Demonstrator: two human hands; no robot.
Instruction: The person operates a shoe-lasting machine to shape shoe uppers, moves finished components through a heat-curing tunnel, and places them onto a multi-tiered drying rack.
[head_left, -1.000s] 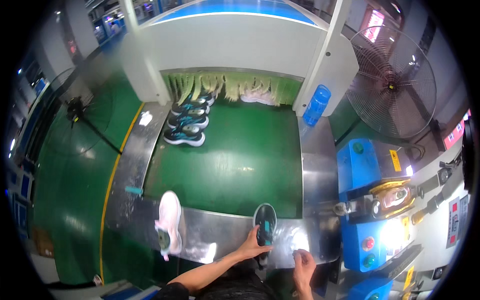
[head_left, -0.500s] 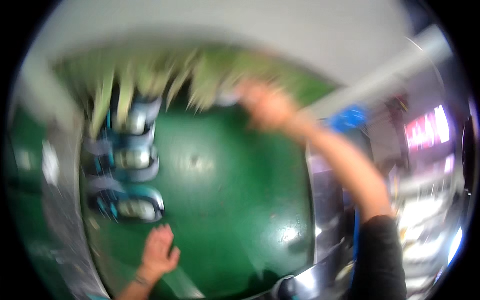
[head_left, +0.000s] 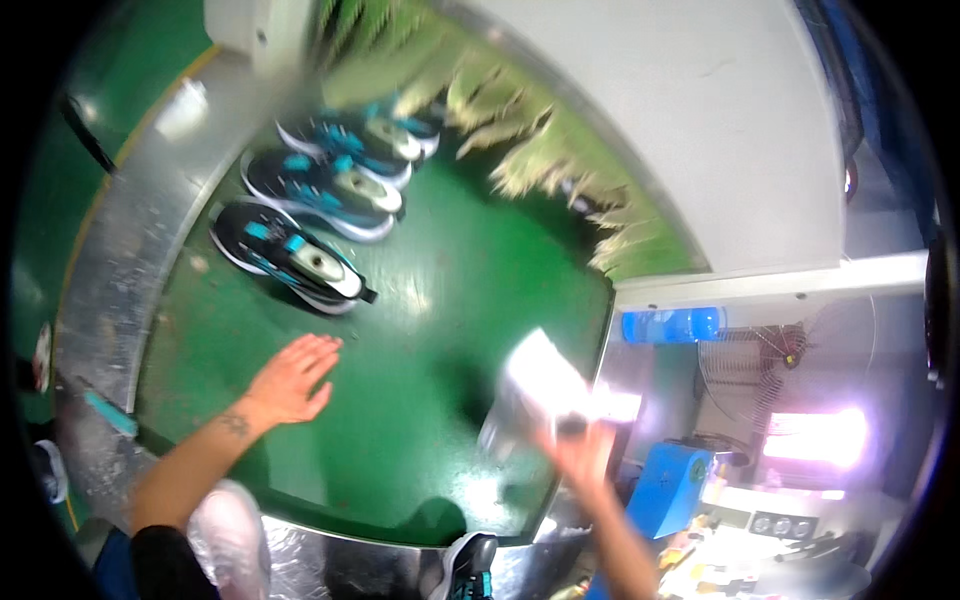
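My right hand [head_left: 585, 450] grips a white object [head_left: 540, 375] with a dark spot near my fingers, over the right side of the green conveyor belt [head_left: 430, 370]. Motion blurs it, so its kind is not plain. Over the left part of the belt my left hand [head_left: 290, 383] is open, fingers stretched out, holding nothing. Just beyond it sits a black and teal sneaker [head_left: 290, 257] with a pale insert in its opening. A second sneaker [head_left: 325, 192] and a third sneaker [head_left: 355, 140] stand in a row behind, toward the fringe curtain [head_left: 520, 140].
A white machine housing [head_left: 720, 120] rises above the curtain. Along the belt run metal edges [head_left: 110, 290]. Close to me are another black and teal sneaker [head_left: 468, 570] and a pale shoe-shaped thing [head_left: 230, 535]. At right are a blue bottle [head_left: 672, 325], a blue box [head_left: 668, 490] and a wire fan [head_left: 760, 370].
My right hand has come back from the curtain toward me, with the white object now showing in it. The view has turned. My left hand stays open near the closest sneaker.
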